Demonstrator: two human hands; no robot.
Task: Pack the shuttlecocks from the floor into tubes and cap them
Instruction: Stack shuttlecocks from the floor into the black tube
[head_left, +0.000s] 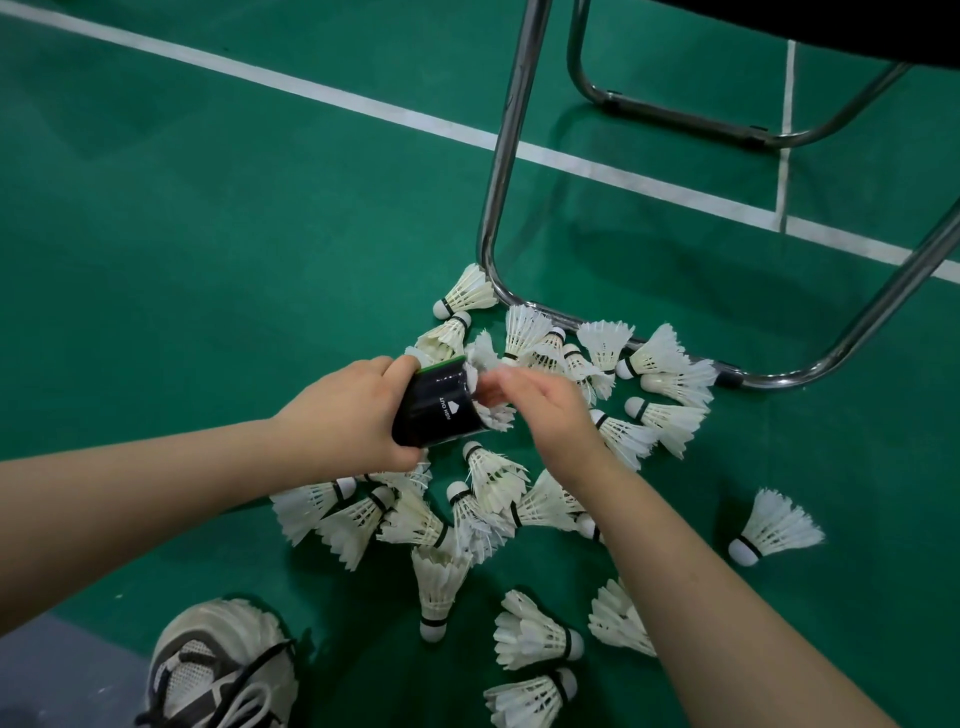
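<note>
Shuttlecocks (491, 470) heaped against chair frame (500, 197); left fingers (397, 367) grip tube (441, 408), right fingers (500, 385) blurred, grasp unclear

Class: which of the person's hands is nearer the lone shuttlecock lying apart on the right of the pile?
Right. The right hand is up-left of that shuttlecock; the left hand, gripping the tube, lies farther left.

Both bare forearms reach forward from the lower corners and come close together. The left hand (348, 410) grips a glossy black cylindrical tube (436, 410), fingers curled round it. The right hand (545, 410) bends its blurred fingers at the tube's mouth.
</note>
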